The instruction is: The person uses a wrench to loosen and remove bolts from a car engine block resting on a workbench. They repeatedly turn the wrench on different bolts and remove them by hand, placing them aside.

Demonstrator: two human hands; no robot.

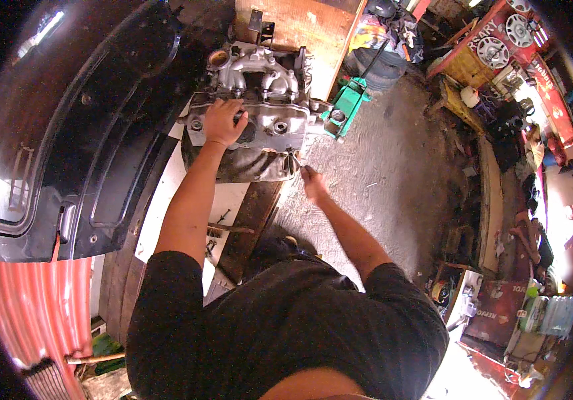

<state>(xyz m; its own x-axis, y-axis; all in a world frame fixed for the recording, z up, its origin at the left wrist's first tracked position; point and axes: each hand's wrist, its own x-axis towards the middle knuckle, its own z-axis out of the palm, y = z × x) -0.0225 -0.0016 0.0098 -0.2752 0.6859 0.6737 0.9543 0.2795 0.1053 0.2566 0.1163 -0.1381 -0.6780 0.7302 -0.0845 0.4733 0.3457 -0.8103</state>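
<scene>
**Workshop with grey floor: engine at white-topped bench**

The surroundings are crowded. A black car panel fills the left side, with a red ridged sheet at the lower left. Beyond the engine stands a wooden board. A green floor jack is on the floor to the right of the engine, near a tyre. Wheel covers and clear bottles are noted along the right side.

The engine is at the far end of the bench, in front of the person. Its silver pipes are on the far side, and its metal cover is on the near side. A bolt lies on the bench nearer the person.

The left hand rests palm-down on the cover, fingers loosely bent, thumb spread apart. The right hand is just beside the engine's near right corner, fingers curled. It is blurred; whether it grasps anything cannot be determined.
</scene>
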